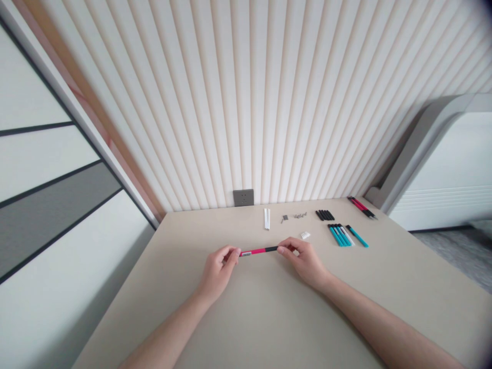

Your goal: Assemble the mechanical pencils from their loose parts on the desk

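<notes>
Between my two hands a red pen [258,251] with a black grip is held level above the table. My left hand [220,267] pinches its red end, beside a pale printed label. The black end sits in the closed fingertips of my right hand [303,259], which hide the tip. Just beyond my right hand lie small white pieces [305,235]. Farther back are thin white refill tubes [267,219], small metal parts [284,218], springs [300,215] and a row of black grips [325,215].
Teal pen barrels [340,236] lie in a row at the right, a single teal barrel [357,236] beside them. Red and black pens [362,207] rest near the table's back right corner. A ribbed wall with a dark socket [243,197] borders the table [238,318].
</notes>
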Demonstrator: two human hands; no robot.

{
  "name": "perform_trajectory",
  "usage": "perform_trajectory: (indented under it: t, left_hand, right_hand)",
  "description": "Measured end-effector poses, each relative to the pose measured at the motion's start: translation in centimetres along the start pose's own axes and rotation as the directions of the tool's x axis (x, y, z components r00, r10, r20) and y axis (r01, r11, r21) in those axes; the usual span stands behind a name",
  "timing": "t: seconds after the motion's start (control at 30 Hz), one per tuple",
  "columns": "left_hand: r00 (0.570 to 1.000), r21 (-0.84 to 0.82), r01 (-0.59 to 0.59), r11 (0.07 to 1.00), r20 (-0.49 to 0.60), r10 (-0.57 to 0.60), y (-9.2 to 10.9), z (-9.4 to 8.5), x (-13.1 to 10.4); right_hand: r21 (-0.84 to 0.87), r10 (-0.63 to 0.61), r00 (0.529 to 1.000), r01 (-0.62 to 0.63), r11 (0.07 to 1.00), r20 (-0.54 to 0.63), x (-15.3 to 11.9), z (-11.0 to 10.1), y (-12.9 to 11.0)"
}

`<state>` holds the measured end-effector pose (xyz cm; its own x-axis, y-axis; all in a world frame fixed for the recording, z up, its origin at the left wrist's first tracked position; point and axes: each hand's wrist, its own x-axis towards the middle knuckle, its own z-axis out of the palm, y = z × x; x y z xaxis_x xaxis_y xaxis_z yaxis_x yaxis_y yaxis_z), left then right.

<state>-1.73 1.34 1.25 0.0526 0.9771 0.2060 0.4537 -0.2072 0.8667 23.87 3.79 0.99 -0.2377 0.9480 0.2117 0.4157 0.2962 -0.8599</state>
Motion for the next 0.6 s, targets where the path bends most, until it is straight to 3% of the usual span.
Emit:
perform_trajectory:
  t: [0.33, 0.6]
  left_hand:
    - [0.998, -0.054, -0.033, 0.998, -0.054, 0.03, -0.39, 0.18, 0.07]
    - [0.992, -0.134, 0.108, 0.985, 0.081, -0.097, -0.58, 0.24, -0.02]
  right_hand:
    - [-0.07, 0.001, 0.999, 0.002, 0.998, 0.04, 0.01, 0.18, 0.49]
    - [-0.041, -0.039, 0.999, 0.038, 0.998, -0.01, -0.13, -0.08, 0.02]
